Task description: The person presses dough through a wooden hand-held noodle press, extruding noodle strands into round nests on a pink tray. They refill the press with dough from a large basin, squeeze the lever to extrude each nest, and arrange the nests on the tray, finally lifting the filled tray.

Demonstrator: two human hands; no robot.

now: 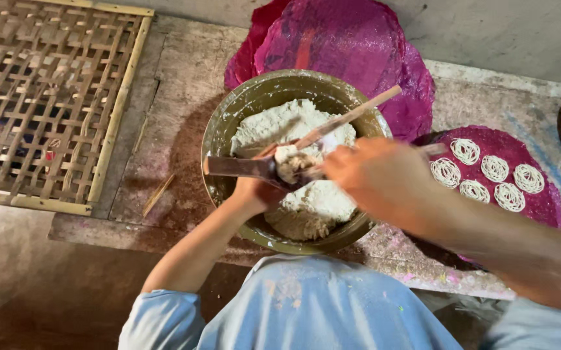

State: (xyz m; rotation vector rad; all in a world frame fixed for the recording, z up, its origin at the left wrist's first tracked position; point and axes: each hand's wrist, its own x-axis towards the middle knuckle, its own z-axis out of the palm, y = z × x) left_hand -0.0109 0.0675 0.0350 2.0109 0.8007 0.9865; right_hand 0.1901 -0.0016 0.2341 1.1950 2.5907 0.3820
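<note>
Place: old stone slab (183,97) by a grey wall, bamboo lattice tray (40,97) on its left end.
Bowl: big brass bowl (225,123) of white dough (319,201) at slab's front edge.
Left hand (254,191): closed around dark scoop (241,166), lying left to right, dough lump at its right end.
Right hand (374,175): blurred, just right of lump, nearer; fingers closed on wooden stick (351,116) slanting up-right.
Right side: pink mat (539,204) with white noodle coils (494,168).

A small, rough food-making workshop, home-style: a worn stone bench (183,84) dusted with flour, a big bowl (228,116) of dough (319,201), a bamboo tray (47,97), and pink mats (358,45) (one carrying noodle coils (488,175)).
</note>
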